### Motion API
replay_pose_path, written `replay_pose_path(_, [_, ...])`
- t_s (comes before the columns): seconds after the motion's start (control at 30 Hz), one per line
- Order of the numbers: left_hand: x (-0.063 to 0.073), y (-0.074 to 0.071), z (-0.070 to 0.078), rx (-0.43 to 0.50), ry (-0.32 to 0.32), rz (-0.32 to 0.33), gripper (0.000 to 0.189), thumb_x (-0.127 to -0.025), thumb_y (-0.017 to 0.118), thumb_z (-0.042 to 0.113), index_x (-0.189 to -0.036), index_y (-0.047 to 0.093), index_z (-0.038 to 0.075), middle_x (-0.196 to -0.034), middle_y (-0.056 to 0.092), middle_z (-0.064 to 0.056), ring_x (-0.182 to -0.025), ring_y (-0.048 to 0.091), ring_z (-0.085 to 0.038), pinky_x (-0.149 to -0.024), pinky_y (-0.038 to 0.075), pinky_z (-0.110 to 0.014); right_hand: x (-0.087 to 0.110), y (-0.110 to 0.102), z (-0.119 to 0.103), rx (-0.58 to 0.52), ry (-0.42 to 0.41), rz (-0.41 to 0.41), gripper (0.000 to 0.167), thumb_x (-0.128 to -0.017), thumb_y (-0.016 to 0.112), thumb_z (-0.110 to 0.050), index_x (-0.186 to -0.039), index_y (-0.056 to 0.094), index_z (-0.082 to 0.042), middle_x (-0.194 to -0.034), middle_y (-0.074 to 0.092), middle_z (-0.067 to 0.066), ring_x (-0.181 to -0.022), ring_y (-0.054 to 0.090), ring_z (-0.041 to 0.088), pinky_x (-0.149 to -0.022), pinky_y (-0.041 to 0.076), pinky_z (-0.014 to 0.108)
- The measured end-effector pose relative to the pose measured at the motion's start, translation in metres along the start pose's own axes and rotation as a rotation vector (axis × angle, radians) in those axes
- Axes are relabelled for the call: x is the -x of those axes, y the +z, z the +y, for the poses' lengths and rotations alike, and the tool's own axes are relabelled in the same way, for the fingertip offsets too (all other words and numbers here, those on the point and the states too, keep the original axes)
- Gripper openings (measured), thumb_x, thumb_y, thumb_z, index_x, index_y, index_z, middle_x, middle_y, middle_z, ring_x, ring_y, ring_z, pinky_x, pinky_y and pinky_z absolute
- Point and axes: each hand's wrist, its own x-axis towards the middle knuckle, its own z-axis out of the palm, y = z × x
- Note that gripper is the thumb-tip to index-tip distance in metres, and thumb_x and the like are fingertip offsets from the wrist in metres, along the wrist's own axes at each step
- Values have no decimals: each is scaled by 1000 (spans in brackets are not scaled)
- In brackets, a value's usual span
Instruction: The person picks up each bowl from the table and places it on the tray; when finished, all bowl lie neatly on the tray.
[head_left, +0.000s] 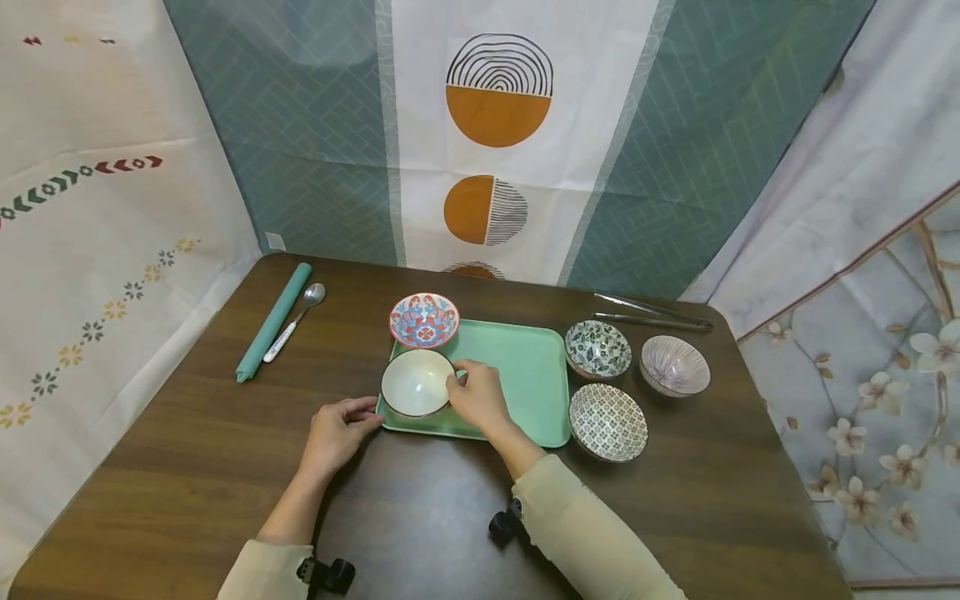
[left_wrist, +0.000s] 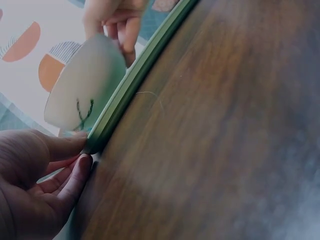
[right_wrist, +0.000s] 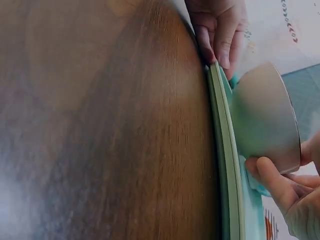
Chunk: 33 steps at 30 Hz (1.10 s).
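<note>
A white bowl [head_left: 417, 383] with a thin dark rim is over the near left part of a light green tray [head_left: 528, 375]. My right hand [head_left: 478, 395] grips the bowl's right side, with fingers at the rim and low on the wall in the right wrist view. My left hand [head_left: 341, 431] pinches the tray's near left corner between thumb and fingers, close beside the bowl. Green strokes mark the bowl's outer wall [left_wrist: 90, 85] in the left wrist view. Just behind it, a red and blue patterned bowl [head_left: 424, 321] sits at the tray's far left corner.
Right of the tray stand a leaf-patterned bowl [head_left: 597, 349], a small-checked bowl [head_left: 608, 422] and a striped bowl [head_left: 675, 366]. Metal tongs [head_left: 652, 312] lie behind them. At the far left are a rolled green cloth [head_left: 274, 323] and a spoon [head_left: 295, 322].
</note>
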Motion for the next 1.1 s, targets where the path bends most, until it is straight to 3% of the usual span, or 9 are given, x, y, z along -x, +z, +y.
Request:
replay_pose_path(0.2, [-2, 0, 0, -18, -2, 8, 28, -86, 81, 8, -111, 75, -4, -93, 76, -15, -87, 74, -27, -67, 50, -14, -2, 1, -2, -32, -26, -52, 28, -101, 64, -21, -119, 69, 0, -77, 74, 12, -57, 70, 14, -57, 53, 25])
replay_pose_path(0.47, [-3, 0, 0, -23, -12, 2, 28, -86, 81, 6, -111, 75, -6, -93, 76, -16, -88, 74, -28, -67, 50, -14, 9, -26, -5, 3, -48, -95, 40, -104, 60, -24, -133, 61, 3, -102, 75, 14, -83, 75, 21, -80, 58, 39])
replay_pose_path(0.73, [0, -2, -1, -25, -30, -14, 30, -87, 80, 6, -112, 74, -7, -94, 76, -16, -89, 74, -28, -66, 50, -14, 15, -60, -3, 71, -67, -2, 36, -100, 66, -23, -130, 65, -4, -108, 75, 12, -98, 73, 28, -87, 56, 44])
replay_pose_path(1.1, [-1, -2, 0, -15, -42, -26, 30, -87, 80, 7, -113, 73, -7, -94, 76, -17, -88, 73, -26, -65, 50, -15, 20, -121, 8, 116, -17, 91, 40, -101, 65, -25, -132, 63, -1, -113, 73, 18, -102, 71, 34, -83, 57, 47])
